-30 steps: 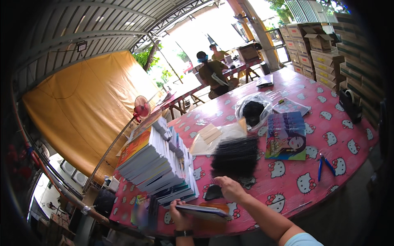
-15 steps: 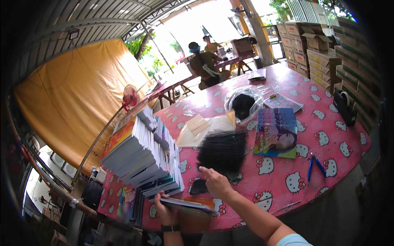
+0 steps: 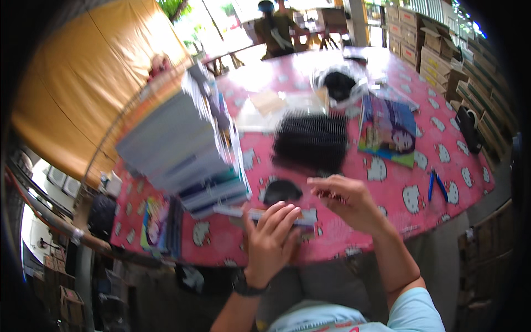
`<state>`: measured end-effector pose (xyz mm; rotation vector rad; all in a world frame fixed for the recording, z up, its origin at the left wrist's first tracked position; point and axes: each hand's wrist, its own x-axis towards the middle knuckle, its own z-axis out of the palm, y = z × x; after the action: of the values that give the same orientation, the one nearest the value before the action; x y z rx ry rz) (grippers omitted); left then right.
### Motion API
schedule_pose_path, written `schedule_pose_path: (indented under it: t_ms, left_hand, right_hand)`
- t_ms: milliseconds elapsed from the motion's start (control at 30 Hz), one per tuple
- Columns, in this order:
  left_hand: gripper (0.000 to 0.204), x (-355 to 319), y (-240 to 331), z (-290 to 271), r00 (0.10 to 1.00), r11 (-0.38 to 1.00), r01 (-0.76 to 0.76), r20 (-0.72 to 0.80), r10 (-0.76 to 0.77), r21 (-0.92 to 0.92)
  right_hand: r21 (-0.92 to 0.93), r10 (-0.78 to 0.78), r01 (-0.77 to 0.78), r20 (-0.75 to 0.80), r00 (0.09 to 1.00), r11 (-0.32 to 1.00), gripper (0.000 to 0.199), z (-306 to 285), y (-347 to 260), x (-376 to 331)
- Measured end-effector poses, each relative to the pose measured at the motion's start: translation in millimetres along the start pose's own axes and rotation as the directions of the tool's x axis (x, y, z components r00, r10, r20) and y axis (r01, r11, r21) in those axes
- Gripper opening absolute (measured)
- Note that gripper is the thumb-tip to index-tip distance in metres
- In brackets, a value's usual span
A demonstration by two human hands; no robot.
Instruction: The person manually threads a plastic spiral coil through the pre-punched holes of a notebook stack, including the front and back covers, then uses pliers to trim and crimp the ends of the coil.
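Note:
My left hand [image 3: 271, 238], with a black band at its wrist, lies over a thin booklet [image 3: 235, 211] near the table's front edge. Its fingers are stretched out and hide much of the booklet. To its right, my right hand [image 3: 351, 203] hovers above the table, fingers extended and thumb apart; motion blurs it, and I see nothing held. A dark rounded object [image 3: 282, 192] lies just beyond the booklet. Farther back is a pile of black spiral binding coils [image 3: 311, 141]. Left of my hands rises a tall stack of booklets [image 3: 171, 138].
Blue-handled pliers [image 3: 437, 186] and colourful booklet covers [image 3: 388, 130] lie on the right of the pink patterned table [image 3: 381, 238]. A clear bag with black contents [image 3: 339, 86] sits at the back. More booklets [image 3: 157, 227] lie front left. Cartons [image 3: 437, 69] and people [image 3: 274, 30] are beyond.
My view has tilted down. The left hand has moved from gripping the booklet's left end to lying over it. The right hand has shifted right, away from the coils.

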<state>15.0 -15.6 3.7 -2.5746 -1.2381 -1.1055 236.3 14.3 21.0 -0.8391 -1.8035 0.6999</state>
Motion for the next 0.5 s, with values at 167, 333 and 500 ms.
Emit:
schedule_pose_path:
  t_ms: [167, 333, 500]
  left_hand:
    - [0.021, -9, -12, 16, 0.982, 0.977, -0.024, -0.191, -0.017, -0.213]
    - [0.016, -7, -11, 16, 0.976, 0.967, -0.007, -0.211, -0.048, -0.256]
    - [0.02, -5, -9, 12, 0.977, 0.96, 0.006, -0.202, -0.065, -0.281]
  right_hand:
    - [0.316, 0.289, -0.285, 0.038, 0.957, 0.905, 0.039, 24, -2, -24]
    - [0.289, 0.362, -0.348, 0.006, 0.932, 0.892, 0.036, 34, -4, -33]
    - [-0.076, 0.196, -0.193, 0.028, 0.98, 0.978, 0.018, 27, -16, -28]
